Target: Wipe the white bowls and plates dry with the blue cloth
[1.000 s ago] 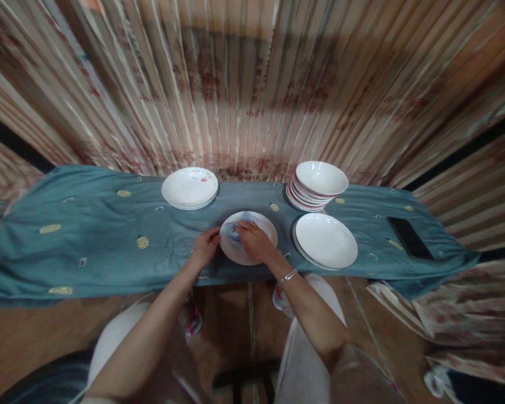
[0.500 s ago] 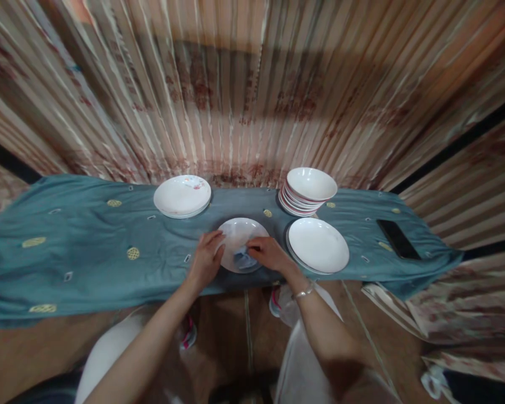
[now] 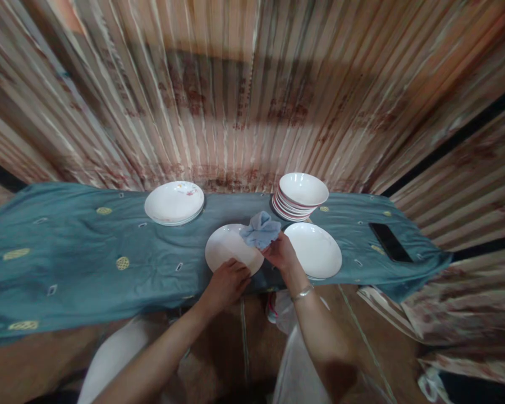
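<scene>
A white plate (image 3: 222,249) lies in front of me at the near middle of the table. My left hand (image 3: 231,279) grips its near rim, fingers bent over the edge and thumb out of sight. A bunched light blue cloth (image 3: 261,229) is held in my right hand (image 3: 280,251), over the plate's right rim. Just right of that hand sits a stack of white plates (image 3: 315,251), close to my fingers.
Farther back stand a stack of red-rimmed white bowls (image 3: 303,189) and, to the left, a stack of flower-decorated plates (image 3: 173,202). A black phone (image 3: 389,242) lies at the right. Teal cloth (image 3: 79,235) covers the narrow table; a pleated curtain (image 3: 219,112) hangs behind.
My left hand has moved from the plate's left rim to its near rim. My right hand has lifted the cloth from the plate's middle to its right side. The view has shifted slightly.
</scene>
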Motion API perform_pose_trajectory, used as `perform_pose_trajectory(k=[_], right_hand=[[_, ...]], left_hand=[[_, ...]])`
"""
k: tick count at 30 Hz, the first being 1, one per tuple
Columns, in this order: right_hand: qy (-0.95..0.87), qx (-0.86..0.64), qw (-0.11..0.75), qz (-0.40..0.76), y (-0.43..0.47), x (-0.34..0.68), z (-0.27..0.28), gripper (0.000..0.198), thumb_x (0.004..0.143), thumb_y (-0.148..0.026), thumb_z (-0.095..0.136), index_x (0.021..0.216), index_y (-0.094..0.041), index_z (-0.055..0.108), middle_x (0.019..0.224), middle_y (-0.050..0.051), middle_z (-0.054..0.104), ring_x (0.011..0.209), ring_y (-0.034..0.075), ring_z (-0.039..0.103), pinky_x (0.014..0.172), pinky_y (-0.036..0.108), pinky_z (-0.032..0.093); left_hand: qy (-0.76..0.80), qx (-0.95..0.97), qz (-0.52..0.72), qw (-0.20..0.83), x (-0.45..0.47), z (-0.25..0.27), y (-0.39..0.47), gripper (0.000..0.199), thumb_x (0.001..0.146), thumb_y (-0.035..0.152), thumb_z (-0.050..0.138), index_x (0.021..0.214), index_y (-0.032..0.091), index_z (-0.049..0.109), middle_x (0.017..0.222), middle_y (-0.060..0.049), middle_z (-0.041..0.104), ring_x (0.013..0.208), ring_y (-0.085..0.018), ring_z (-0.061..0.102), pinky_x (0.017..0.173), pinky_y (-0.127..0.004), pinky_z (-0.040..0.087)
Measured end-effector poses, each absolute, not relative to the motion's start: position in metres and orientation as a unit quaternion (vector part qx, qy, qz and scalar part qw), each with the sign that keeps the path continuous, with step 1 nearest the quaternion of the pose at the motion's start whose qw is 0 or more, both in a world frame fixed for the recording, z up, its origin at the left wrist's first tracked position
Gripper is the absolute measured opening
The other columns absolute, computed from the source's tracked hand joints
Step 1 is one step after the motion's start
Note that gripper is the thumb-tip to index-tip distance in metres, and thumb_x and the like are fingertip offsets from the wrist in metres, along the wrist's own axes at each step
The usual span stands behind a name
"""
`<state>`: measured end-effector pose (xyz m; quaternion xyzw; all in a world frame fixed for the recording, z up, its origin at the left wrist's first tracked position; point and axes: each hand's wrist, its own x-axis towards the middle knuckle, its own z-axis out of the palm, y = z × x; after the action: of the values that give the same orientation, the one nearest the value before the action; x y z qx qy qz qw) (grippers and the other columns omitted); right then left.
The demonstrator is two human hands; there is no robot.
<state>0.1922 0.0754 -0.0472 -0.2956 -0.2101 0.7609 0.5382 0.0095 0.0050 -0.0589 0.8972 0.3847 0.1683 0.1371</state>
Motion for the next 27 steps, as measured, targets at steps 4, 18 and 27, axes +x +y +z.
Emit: perform_pose_trajectory(k=[4,18,27], right_hand=[[-0.14,-0.264,0.559,0.774,0.078,0.191,-0.044,0.017,0.081,-0.018,0.056,0.064,-0.02,0.056,0.057,-0.004,0.061,0.05,0.01,0.055,0.053,0.021,0.049],[-0.183,-0.241,0.683,0.665,0.09,0.196,-0.022,0.014,0.079,-0.022,0.055,0.066,-0.022,0.059,0.059,-0.004,0.065,0.064,0.012,0.063,0.061,0.024,0.053],[-0.346,-0.328,0.675,0.562,0.088,0.171,-0.003,0.024,0.079,-0.038,0.053,0.08,-0.021,0.069,0.091,0.003,0.073,0.088,0.019,0.066,0.08,0.034,0.052]], left_hand=[[0.377,0.9,0.177,0.128,0.015,-0.059,0.003,0.019,0.091,0.018,0.048,0.087,0.017,0.066,0.086,-0.007,0.067,0.089,-0.02,0.059,0.081,-0.034,0.047],[0.444,0.7,0.487,0.275,-0.008,-0.022,0.034,0.019,0.084,0.027,0.057,0.077,0.02,0.073,0.078,-0.005,0.072,0.074,-0.018,0.064,0.072,-0.029,0.048],[0.431,0.258,0.669,0.548,-0.033,0.006,0.049,0.036,0.048,0.043,0.083,0.065,0.014,0.07,0.057,-0.002,0.065,0.058,-0.016,0.059,0.059,-0.027,0.045]])
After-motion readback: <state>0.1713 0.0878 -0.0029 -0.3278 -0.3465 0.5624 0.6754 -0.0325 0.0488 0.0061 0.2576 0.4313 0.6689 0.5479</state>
